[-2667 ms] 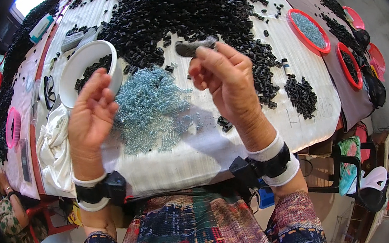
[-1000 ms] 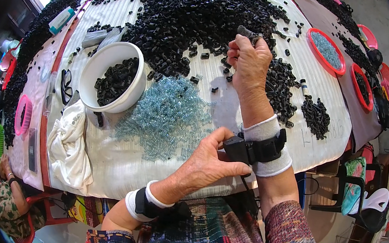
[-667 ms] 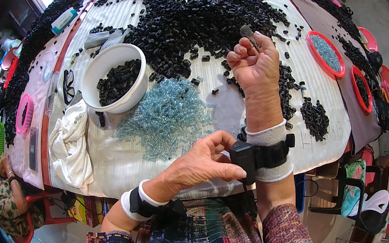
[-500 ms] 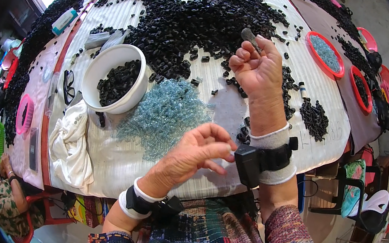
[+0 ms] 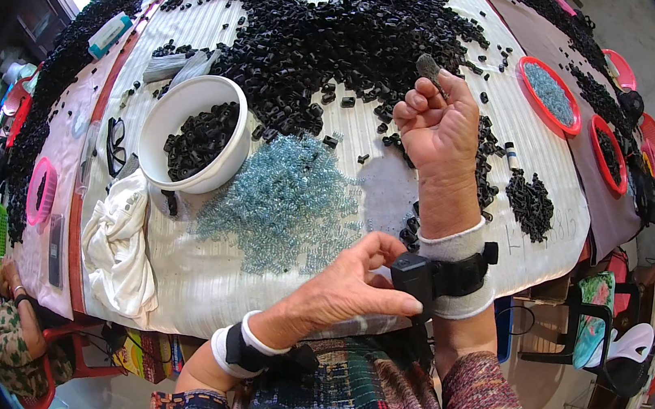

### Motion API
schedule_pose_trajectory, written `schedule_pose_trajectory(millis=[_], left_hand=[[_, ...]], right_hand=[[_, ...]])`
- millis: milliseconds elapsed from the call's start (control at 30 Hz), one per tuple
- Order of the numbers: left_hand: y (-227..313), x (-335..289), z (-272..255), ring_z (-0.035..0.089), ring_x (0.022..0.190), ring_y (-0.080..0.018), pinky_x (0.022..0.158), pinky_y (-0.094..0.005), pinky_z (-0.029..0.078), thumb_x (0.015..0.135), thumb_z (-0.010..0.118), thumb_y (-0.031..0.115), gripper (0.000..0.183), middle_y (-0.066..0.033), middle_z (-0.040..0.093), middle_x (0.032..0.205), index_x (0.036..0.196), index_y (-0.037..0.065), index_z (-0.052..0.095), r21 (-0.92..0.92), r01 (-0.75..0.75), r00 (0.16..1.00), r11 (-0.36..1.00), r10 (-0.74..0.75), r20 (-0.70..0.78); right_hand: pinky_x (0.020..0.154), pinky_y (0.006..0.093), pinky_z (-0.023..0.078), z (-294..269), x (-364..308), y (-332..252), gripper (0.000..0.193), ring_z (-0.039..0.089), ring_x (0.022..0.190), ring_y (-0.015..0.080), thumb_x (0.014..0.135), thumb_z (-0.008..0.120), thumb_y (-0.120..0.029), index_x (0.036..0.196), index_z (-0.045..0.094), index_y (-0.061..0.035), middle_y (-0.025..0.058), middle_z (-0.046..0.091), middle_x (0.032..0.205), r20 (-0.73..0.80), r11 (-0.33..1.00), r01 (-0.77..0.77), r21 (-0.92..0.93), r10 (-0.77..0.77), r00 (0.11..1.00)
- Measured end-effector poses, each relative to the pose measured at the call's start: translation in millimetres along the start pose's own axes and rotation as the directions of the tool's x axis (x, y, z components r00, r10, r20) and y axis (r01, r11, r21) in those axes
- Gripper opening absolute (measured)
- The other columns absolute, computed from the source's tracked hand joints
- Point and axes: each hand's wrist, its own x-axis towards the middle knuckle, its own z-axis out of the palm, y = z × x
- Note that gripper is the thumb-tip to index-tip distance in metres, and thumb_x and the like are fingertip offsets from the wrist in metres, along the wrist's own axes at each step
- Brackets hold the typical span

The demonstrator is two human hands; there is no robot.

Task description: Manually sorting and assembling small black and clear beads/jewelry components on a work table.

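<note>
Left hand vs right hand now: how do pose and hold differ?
Pose: the left hand sits lower in the picture, pointing right, back showing; the right hand is raised, palm showing.
Hold: the right hand pinches a dark grey piece; the left hand is at the black box, grip unclear.
Shared: both have white cuffs with black straps at the wrist.
</note>
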Motion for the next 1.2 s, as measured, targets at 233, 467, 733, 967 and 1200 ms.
schedule_pose_trajectory(millis=[233, 467, 733, 967, 1200], left_hand=[[1, 2, 14, 0.061, 0.077, -0.0131, 0.063, -0.0239, 0.052, 0.077, 0.074, 0.012, 0.047, -0.0076, 0.056, 0.095, 0.109, 0.003, 0.04, 0.031, -0.067, 0.998, 0.997, 0.067, -0.005], [0, 3, 15, 0.061, 0.076, -0.0118, 0.062, -0.0239, 0.051, 0.078, 0.072, 0.011, 0.045, -0.0059, 0.056, 0.092, 0.109, 0.003, 0.041, 0.083, -0.087, 0.996, 0.993, 0.087, -0.001], [3, 2, 14, 0.06, 0.078, -0.0114, 0.061, -0.0231, 0.05, 0.078, 0.073, 0.012, 0.049, -0.0074, 0.057, 0.094, 0.112, 0.003, 0.039, 0.074, 0.01, 1.0, 0.997, -0.009, -0.026], [-8, 5, 2, 0.059, 0.092, -0.0159, 0.077, -0.0276, 0.05, 0.075, 0.075, 0.011, 0.063, -0.0104, 0.056, 0.105, 0.122, 0.001, 0.034, 0.113, -0.152, 0.988, 0.982, 0.149, 0.037], [3, 4, -5, 0.054, 0.105, -0.0179, 0.088, -0.0304, 0.046, 0.073, 0.077, 0.01, 0.074, -0.0128, 0.05, 0.122, 0.131, 0.001, 0.031, -0.023, 0.034, 0.994, 0.999, -0.031, 0.105]], right_hand=[[0.051, 0.0302, 0.038, -6, 2, 7, 0.013, 0.047, 0.054, 0.0159, 0.081, 0.058, -0.015, 0.082, 0.053, -0.0033, 0.0064, 0.056, 0.064, -0.038, 1.0, 0.007, 0.023, -0.006, 0.999], [0.047, 0.0297, 0.044, -12, 1, 28, 0.03, 0.053, 0.053, 0.0156, 0.075, 0.06, -0.003, 0.105, 0.055, -0.005, 0.0034, 0.053, 0.065, 0.676, -0.169, 0.767, -0.619, -0.612, 0.411], [0.057, 0.034, 0.045, -17, 4, 39, 0.031, 0.057, 0.067, 0.0222, 0.072, 0.058, 0.002, 0.102, 0.057, -0.0037, 0.0079, 0.057, 0.081, 0.92, -0.626, 0.687, -0.369, -0.353, 0.173], [0.047, 0.0186, 0.04, -16, 9, 24, 0.01, 0.049, 0.056, 0.0035, 0.082, 0.057, -0.003, 0.092, 0.057, -0.0027, -0.0006, 0.057, 0.069, 0.44, 0.309, 0.6, -0.738, -0.455, 0.774], [0.046, 0.0179, 0.041, -11, 1, 15, 0.006, 0.052, 0.054, 0.005, 0.083, 0.058, -0.006, 0.088, 0.057, -0.006, 0.001, 0.06, 0.07, 0.32, 0.585, 0.502, -0.637, -0.392, 0.862]])
